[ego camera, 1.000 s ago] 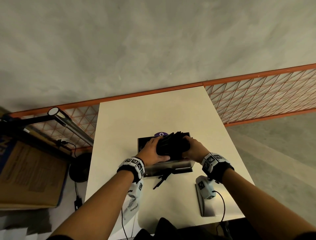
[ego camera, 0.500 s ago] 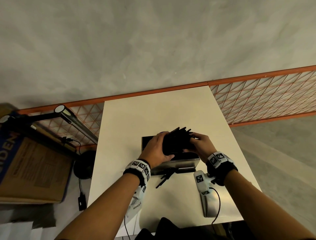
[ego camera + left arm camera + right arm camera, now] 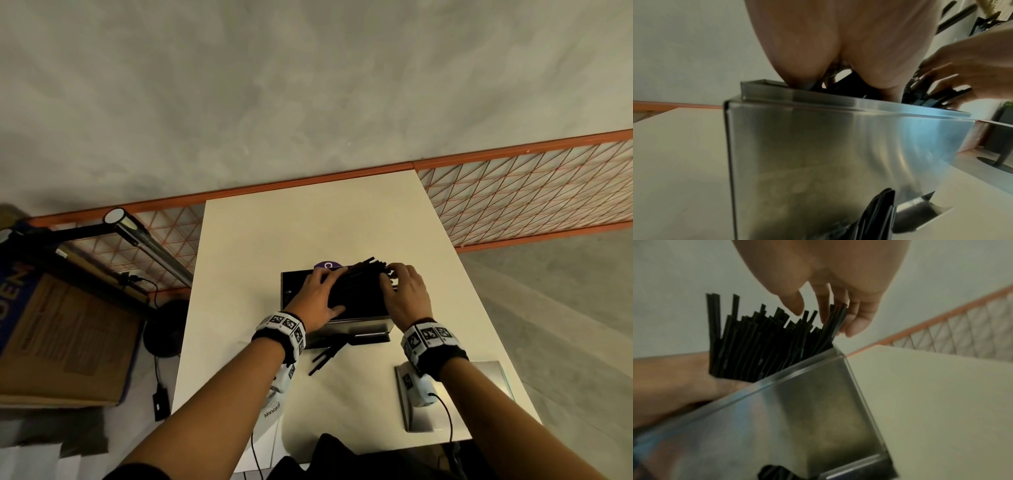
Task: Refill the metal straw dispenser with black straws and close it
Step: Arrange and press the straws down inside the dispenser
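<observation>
A pale counter [image 3: 308,222] stands on a grey concrete floor [image 3: 274,85]. An orange mesh fence [image 3: 531,188] runs along its far edge. At left lie a cardboard box [image 3: 61,335] and a black lamp [image 3: 137,233].

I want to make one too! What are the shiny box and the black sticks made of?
The dispenser looks like brushed steel: silvery, with blurry reflections and folded edges. The straws look like plastic, thin, black and slightly glossy, though paper cannot be ruled out.
</observation>
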Available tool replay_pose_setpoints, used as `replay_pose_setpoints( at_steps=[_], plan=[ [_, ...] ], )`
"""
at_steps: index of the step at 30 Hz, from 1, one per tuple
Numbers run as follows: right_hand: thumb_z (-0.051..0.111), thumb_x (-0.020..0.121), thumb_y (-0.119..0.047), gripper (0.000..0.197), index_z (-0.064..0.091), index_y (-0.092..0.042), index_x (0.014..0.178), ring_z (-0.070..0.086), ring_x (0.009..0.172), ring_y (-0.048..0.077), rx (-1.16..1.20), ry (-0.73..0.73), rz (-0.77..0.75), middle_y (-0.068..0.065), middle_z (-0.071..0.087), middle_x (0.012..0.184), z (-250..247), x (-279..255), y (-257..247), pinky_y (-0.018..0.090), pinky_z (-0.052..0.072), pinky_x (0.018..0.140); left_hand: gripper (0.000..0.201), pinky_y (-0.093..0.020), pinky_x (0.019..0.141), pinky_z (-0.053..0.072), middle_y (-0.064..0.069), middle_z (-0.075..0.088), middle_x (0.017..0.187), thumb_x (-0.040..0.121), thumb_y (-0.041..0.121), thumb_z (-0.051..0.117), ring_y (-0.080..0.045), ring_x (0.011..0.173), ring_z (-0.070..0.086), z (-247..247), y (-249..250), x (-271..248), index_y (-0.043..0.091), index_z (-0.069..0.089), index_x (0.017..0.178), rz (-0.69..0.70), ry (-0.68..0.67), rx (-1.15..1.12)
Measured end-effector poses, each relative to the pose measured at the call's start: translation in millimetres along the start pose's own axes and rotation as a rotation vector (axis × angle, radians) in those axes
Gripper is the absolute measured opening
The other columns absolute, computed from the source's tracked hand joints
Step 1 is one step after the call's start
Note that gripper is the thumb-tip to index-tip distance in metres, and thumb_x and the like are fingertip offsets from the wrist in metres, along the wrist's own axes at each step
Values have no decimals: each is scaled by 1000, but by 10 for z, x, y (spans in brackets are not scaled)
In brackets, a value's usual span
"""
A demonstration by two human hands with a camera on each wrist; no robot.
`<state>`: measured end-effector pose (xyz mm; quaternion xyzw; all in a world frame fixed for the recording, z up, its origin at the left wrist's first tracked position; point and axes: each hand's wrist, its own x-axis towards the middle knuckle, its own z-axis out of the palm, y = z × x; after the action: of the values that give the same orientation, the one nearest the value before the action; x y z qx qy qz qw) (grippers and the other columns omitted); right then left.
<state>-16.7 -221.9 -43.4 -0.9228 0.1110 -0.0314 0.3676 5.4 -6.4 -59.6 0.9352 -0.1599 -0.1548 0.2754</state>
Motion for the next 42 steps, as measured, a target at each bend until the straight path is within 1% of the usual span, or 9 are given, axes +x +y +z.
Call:
replay_pose_setpoints(
  at_steps=[3, 6, 12, 18, 23, 29, 32, 35, 42],
  plan=[
    [47, 99, -39, 52, 43, -10, 143, 44, 130, 30, 193, -47, 113, 11, 45, 143, 38, 17, -37, 39, 35, 109, 94, -43, 118, 38, 0, 25, 155, 87, 48, 78, -23, 146, 29, 20, -32, -15, 36, 22, 162, -6, -23, -12],
    [41, 101, -44, 62, 27, -11, 152, 35, 139, 26, 218, -157, 80, 8, 30, 154, 177, -31, -139, 33, 29, 111, 105, -47, 117, 39, -1, 25, 157, 80, 58, 80, -24, 147, 28, 21, -45, -43, 30, 22, 162, -33, 7, -35],
    [31, 103, -48, 64, 19, -13, 155, 27, 144, 25, 175, -124, 8, 7, 23, 159, 233, -7, -98, 39, 27, 118, 119, -48, 118, 39, 5, 21, 158, 71, 74, 76, -21, 148, 27, -2, -178, -126, 26, 17, 162, 22, 11, -26],
    [24, 99, -53, 68, 22, -14, 155, 15, 149, 20, 139, -214, -98, 5, 22, 161, 327, -54, -182, 34, 15, 122, 121, -49, 121, 34, -3, 20, 160, 72, 82, 67, -27, 148, 27, 26, -256, -193, 18, 19, 162, 119, 70, 187],
    [27, 101, -51, 62, 34, -14, 150, 31, 143, 21, 180, -98, -66, 4, 34, 156, 209, 30, -80, 37, 24, 119, 107, -44, 124, 24, -5, 17, 163, 81, 82, 59, -26, 148, 20, -59, -229, -161, 20, 24, 161, 111, 154, 245],
    [31, 105, -40, 56, 32, -9, 151, 17, 149, 19, 98, -161, -49, 7, 26, 160, 337, 11, -63, 32, 12, 121, 114, -59, 126, 8, -7, 13, 167, 82, 88, 44, -28, 156, 11, -92, -103, 21, 22, 2, 165, 90, -61, 413],
    [32, 105, -32, 51, 38, -3, 147, 23, 147, 28, -14, -141, -151, 13, 31, 157, 320, 18, -14, 42, 20, 120, 130, -62, 126, 5, -8, 0, 170, 71, 94, 53, -29, 158, -1, -54, -71, 34, 27, -11, 163, 93, -139, 518],
    [31, 102, -43, 58, 38, -9, 148, 33, 142, 24, 14, -128, -116, 6, 32, 155, 321, 57, 45, 42, 29, 116, 141, -64, 125, 6, -7, -5, 170, 65, 83, 71, -30, 158, -4, -48, -114, 14, 28, -16, 162, 93, -147, 608],
    [41, 103, -38, 43, 48, -17, 140, 50, 123, 20, 299, -45, 9, 4, 45, 141, 111, 157, 3, 35, 40, 104, 134, -61, 126, 9, -5, 5, 171, 67, 78, 73, -29, 157, 6, -232, -64, 214, 21, 2, 164, 41, -199, 573]
  ],
)
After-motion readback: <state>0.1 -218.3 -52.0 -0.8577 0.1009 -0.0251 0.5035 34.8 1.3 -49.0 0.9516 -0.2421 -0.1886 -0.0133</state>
